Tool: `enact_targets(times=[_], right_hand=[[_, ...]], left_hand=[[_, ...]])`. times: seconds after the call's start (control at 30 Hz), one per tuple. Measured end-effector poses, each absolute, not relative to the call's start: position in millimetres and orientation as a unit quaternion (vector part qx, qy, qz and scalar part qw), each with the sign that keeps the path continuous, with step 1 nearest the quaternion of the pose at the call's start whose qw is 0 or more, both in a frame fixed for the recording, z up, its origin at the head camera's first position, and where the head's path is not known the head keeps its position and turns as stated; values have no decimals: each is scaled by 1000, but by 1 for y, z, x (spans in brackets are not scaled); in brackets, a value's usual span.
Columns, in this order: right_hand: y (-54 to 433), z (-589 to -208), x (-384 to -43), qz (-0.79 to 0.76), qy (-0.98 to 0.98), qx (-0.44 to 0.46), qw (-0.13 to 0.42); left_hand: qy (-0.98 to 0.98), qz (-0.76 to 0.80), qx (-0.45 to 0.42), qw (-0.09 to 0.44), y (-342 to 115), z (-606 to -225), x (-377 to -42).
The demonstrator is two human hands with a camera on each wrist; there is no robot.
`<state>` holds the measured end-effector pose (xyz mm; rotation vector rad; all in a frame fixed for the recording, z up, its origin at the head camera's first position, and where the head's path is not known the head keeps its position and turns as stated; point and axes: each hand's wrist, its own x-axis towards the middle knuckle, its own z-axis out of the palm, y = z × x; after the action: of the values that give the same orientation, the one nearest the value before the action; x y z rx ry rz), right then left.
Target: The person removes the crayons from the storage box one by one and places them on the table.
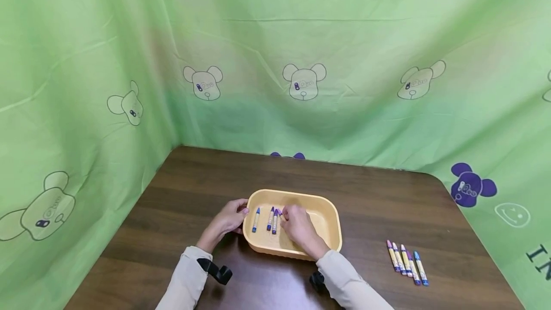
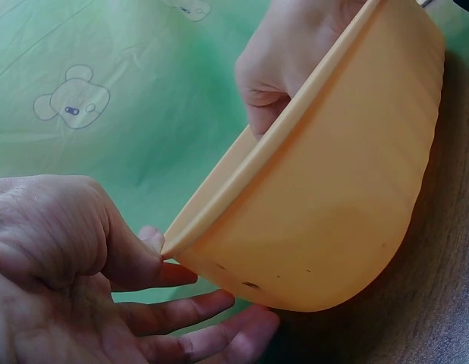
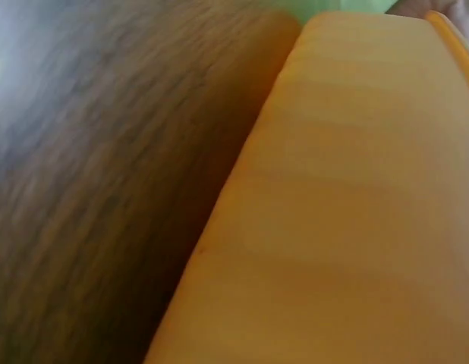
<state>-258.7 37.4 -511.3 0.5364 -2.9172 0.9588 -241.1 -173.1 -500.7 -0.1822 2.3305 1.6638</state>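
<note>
A pale yellow plastic basin (image 1: pixel 316 198) sits on the table in front of me. My left hand (image 1: pixel 230 215) grips its left end, thumb at the rim and fingers against the outer wall, as the left wrist view shows. Inside the basin, a blue crayon (image 1: pixel 256 220) lies near the left end, with two purple crayons (image 1: pixel 274 222) side by side to its right. Reaching over the near rim, my right hand (image 1: pixel 298 224) pinches another purple crayon (image 1: pixel 279 212), mostly hidden by the fingers. In the right wrist view only the basin's ribbed outer wall (image 3: pixel 348 205) fills the foreground.
Several crayons (image 1: pixel 406 263) in pink, white, purple and blue lie in a loose row on the dark wooden table (image 1: pixel 189 176), right of the basin. A green curtain (image 1: pixel 258 123) with printed bear heads hangs behind and beside the table.
</note>
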Motion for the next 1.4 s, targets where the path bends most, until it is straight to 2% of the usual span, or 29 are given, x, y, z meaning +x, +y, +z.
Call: enact_targets(times=[0.17,0.37,0.47,0.9,1.4], right_hand=[[41,-507,-263,341,-931,125,-24],[49,-502,-262,459,-880,30,-122],[54,-496,-261,526,-837,-13,-152],[93,-474,-256,651,-740,-12,-166],[157,-457,-244,689,-710,-22,-147]], left_hand=[[804,576,-62,135,-174,-500,-242],[803,578,-62,134,-174,-500,-240],[800,581,-62,135,-174,-500,-240],[801,576,-71,144,-174,-500,-242],[803,574,-72,146,-174,-499,-240]])
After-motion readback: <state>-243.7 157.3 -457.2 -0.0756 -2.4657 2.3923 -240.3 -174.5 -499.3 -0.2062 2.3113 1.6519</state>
